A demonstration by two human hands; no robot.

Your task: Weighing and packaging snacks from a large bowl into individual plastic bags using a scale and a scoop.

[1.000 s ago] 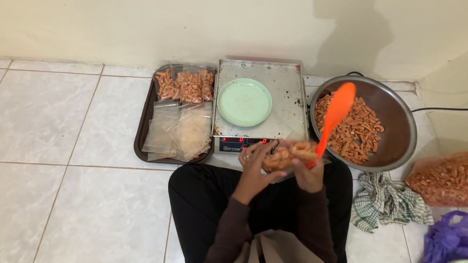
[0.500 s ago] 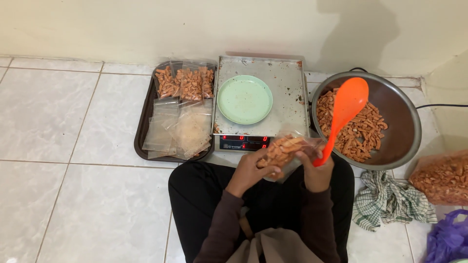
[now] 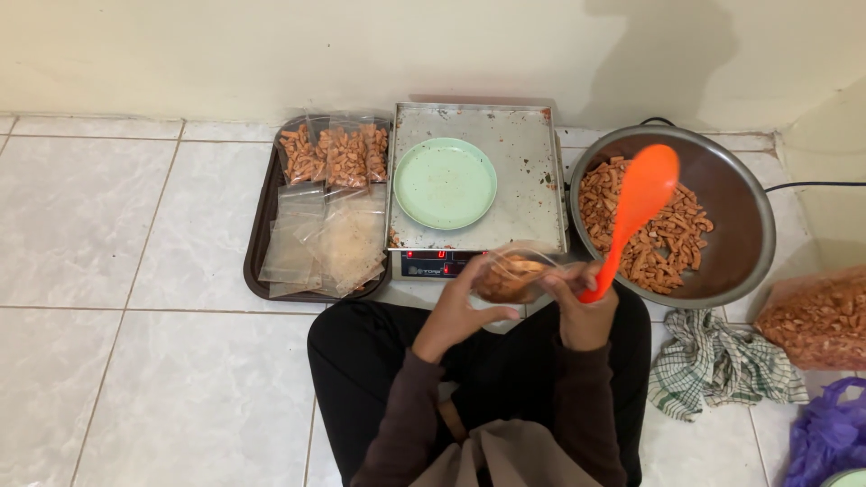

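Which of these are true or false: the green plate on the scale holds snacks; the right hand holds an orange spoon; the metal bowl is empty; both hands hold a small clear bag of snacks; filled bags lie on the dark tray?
1. The green plate on the scale holds snacks. False: it is bare.
2. The right hand holds an orange spoon. True.
3. The metal bowl is empty. False: it holds orange-brown snack pieces.
4. Both hands, the left hand too, hold a small clear bag of snacks. True.
5. Filled bags lie on the dark tray. True.
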